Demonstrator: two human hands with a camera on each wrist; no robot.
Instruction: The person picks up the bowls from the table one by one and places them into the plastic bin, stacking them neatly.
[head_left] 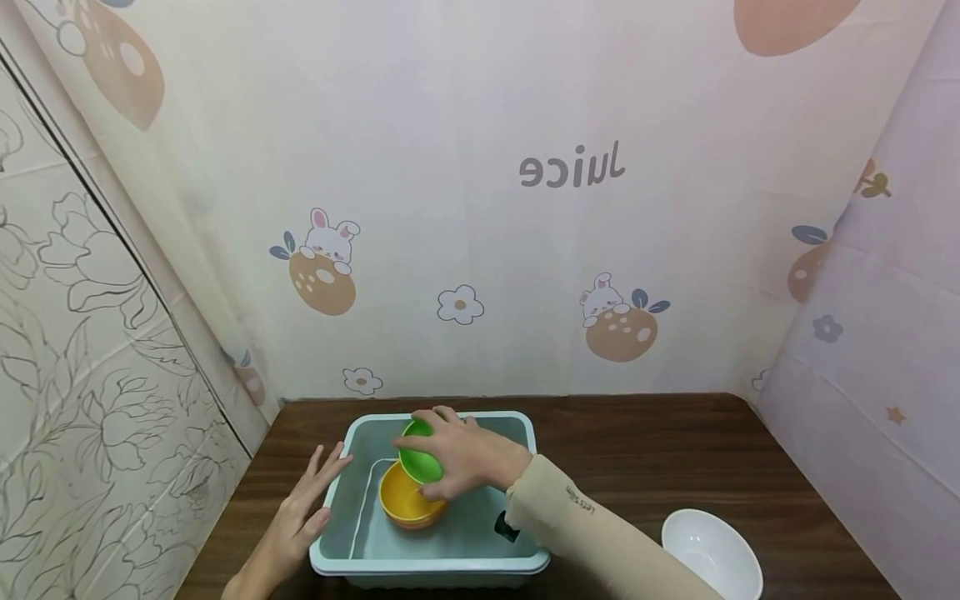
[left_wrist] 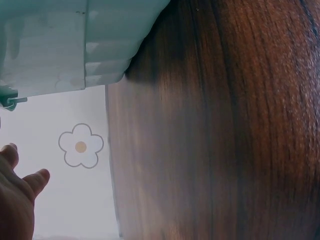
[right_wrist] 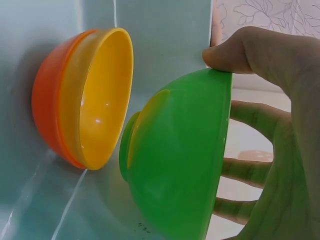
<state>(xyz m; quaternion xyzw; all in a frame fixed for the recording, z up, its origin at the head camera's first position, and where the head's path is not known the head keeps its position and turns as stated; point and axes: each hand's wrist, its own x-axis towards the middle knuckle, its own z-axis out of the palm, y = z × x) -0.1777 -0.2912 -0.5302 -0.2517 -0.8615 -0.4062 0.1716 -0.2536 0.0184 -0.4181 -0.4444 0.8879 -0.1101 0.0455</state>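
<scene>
At the lower centre of the frame, your right hand pinches a green bowl by its rim.
You hold it tilted over a pale blue-green tub, just above a yellow bowl nested in an orange bowl. Your left hand has its fingers spread by the tub's left rim; contact is unclear. Lower right, a white bowl rests on the wooden table.

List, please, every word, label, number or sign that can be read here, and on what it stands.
"Juice", mirror-reversed, on the back curtain.
Right sleeve: dark lettering, too small to read.
Tiny dark marks beside the green bowl, apparently on the tub: unreadable.
</scene>
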